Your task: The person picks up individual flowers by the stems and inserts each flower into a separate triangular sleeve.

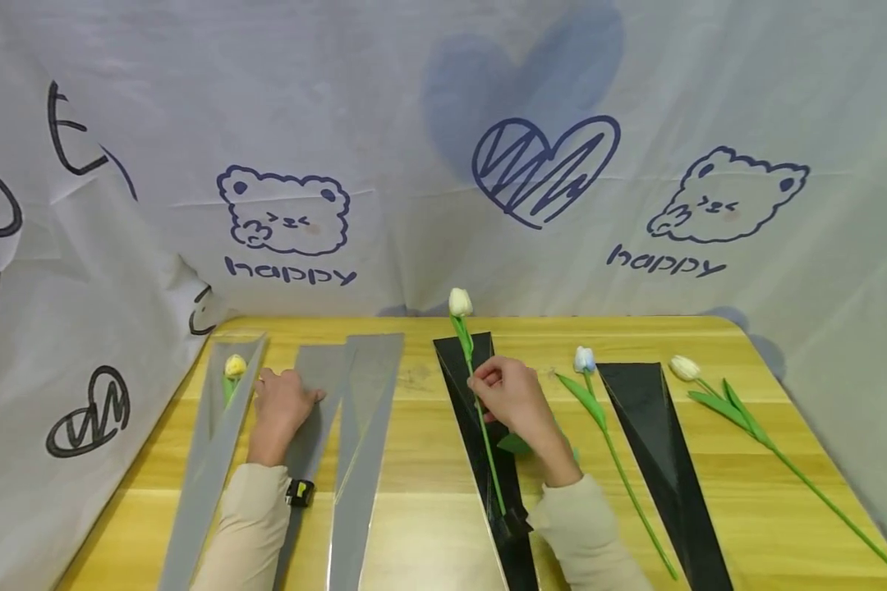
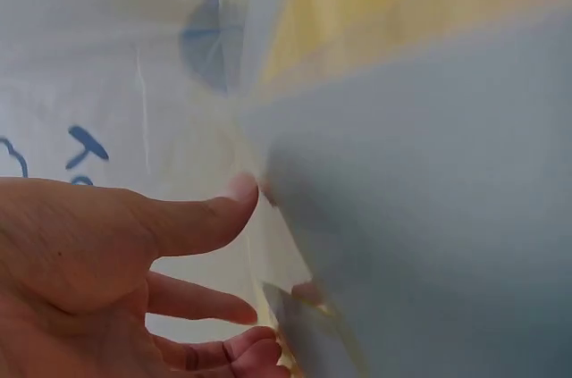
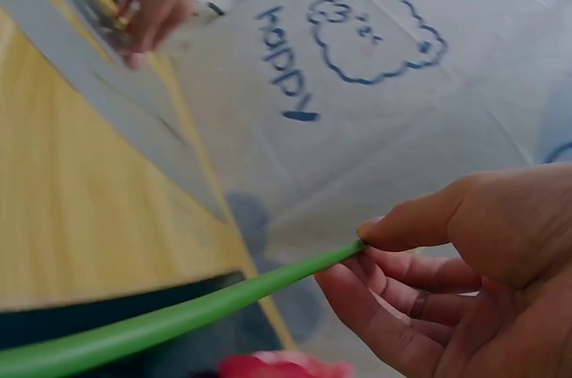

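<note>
My right hand [image 1: 513, 398] pinches the green stem [image 3: 197, 311] of a white tulip [image 1: 460, 303] between thumb and fingertips. The tulip lies lengthwise over a black flower sleeve [image 1: 519, 566], its bloom past the sleeve's top edge. On the left, my left hand [image 1: 284, 404] is at the top of a grey sleeve [image 1: 318, 361], thumb and fingers spread apart. Its thumb and fingertips reach the edges of the translucent sleeves [image 2: 429, 181] in the left wrist view. Beside it, a yellow tulip [image 1: 235, 366] is inside another grey sleeve [image 1: 192, 509].
A third grey sleeve [image 1: 365, 460] lies mid-left. Rightward are a pale blue tulip [image 1: 584, 359], a second black sleeve [image 1: 658, 443] and another white tulip [image 1: 685, 368]. A pinkish-red bloom [image 3: 286, 365] shows below the right hand. A printed white cloth [image 1: 414, 205] hangs behind the wooden table [image 1: 421, 509].
</note>
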A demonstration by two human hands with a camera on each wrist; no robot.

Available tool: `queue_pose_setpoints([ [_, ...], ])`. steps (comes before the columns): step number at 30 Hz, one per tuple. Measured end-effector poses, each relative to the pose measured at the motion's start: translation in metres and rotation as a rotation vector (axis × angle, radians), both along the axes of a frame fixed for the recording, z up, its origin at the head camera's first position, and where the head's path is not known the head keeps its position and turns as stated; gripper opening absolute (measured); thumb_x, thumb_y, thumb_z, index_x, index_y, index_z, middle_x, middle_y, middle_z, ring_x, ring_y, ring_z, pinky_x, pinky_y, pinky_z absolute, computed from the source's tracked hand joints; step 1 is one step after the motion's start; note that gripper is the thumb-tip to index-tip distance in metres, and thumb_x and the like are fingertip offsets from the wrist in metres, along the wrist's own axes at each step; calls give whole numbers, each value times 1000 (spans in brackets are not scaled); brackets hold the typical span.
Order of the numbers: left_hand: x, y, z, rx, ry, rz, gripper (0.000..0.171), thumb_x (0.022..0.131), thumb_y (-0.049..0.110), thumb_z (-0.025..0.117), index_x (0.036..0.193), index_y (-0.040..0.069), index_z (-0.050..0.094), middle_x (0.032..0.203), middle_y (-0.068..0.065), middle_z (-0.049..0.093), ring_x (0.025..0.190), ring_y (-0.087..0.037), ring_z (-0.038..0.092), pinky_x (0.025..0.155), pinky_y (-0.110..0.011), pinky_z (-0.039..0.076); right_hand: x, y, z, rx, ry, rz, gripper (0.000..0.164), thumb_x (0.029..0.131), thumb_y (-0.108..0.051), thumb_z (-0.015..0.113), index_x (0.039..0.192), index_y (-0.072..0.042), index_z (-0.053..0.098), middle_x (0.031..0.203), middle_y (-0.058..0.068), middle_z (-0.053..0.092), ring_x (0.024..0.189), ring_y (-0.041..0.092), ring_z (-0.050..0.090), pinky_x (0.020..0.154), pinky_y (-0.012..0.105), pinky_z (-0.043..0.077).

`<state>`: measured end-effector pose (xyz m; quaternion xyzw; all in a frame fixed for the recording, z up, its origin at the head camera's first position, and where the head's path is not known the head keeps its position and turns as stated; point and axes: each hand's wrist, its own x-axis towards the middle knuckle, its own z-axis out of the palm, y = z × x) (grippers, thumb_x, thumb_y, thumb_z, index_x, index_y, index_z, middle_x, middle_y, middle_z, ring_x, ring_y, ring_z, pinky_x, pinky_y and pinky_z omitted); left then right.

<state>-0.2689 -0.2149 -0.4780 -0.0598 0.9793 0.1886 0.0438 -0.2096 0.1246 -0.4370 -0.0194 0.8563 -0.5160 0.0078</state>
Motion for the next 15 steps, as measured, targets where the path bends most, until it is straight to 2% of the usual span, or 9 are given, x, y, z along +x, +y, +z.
queue_pose_setpoints([
  [2,-2,-5,0,-11,-33,28,57,96,31,73,113,-22,60,127,-48,36,123,-65,36,92,-67,43,-1,6,5,-13,-6,-6,12,99,-12,68,99,0,69,77,10,66,59,29,67,59,44,59],
  [5,-2,-8,0,-16,-40,31,57,96,31,73,112,-22,61,127,-48,36,122,-64,37,91,-66,44,-1,18,13,-32,4,-35,14,100,-12,68,104,2,69,84,12,67,64,31,68,60,41,59],
  [8,-1,-7,-1,-23,-1,6,54,95,29,75,107,-22,63,121,-46,43,115,-62,44,88,-64,46,-1,33,19,-84,14,-79,18,100,-11,66,110,5,68,91,16,65,64,28,68,60,36,59],
  [11,0,-6,-2,-23,72,-25,45,93,24,77,98,-19,67,110,-43,53,104,-59,54,85,-62,49,1,47,25,-139,24,-128,22,101,-10,65,113,8,66,95,18,62,61,23,68,60,34,60],
  [13,1,-6,-2,1,97,-52,39,93,19,77,100,-18,68,108,-41,60,98,-55,60,82,-59,52,2,53,26,-149,27,-150,23,101,-10,66,114,8,66,96,19,63,62,22,68,60,33,60],
  [15,4,-7,-3,51,82,-70,35,93,14,76,109,-17,68,110,-38,64,95,-52,64,78,-56,54,3,56,26,-150,17,-163,23,101,-11,66,114,8,66,96,18,63,62,20,68,61,34,60],
])
